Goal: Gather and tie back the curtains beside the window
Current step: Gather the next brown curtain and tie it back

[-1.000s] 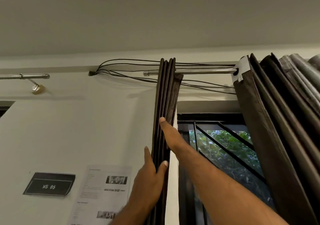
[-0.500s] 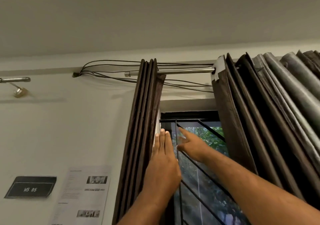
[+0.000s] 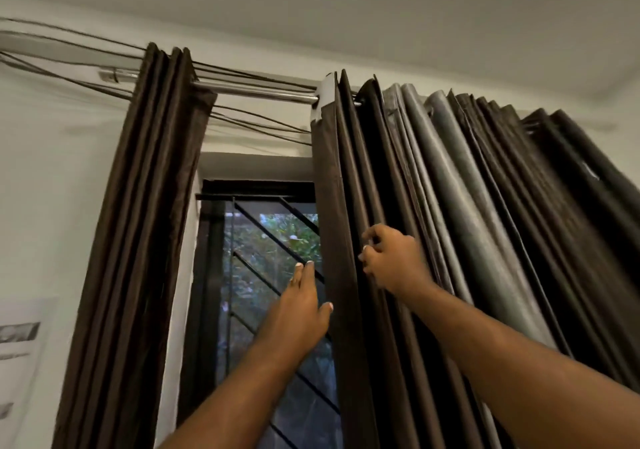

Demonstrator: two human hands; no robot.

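Head view: the right hand [image 3: 394,261] curls its fingers [image 3: 374,233] round a fold of the right curtain [image 3: 332,206] beside the window [image 3: 263,240], the left hand [image 3: 301,313] lies flat at its edge, and it is best to squeeze the folds together evenly.

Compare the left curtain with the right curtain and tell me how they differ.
The left curtain is bunched into a tight, narrow stack; the right curtain fans out in looser folds. The left curtain is all dark brown; the right curtain also shows grey folds. No hand touches the left curtain; the right hand grips a fold of the right curtain. Both hang from one metal rod.
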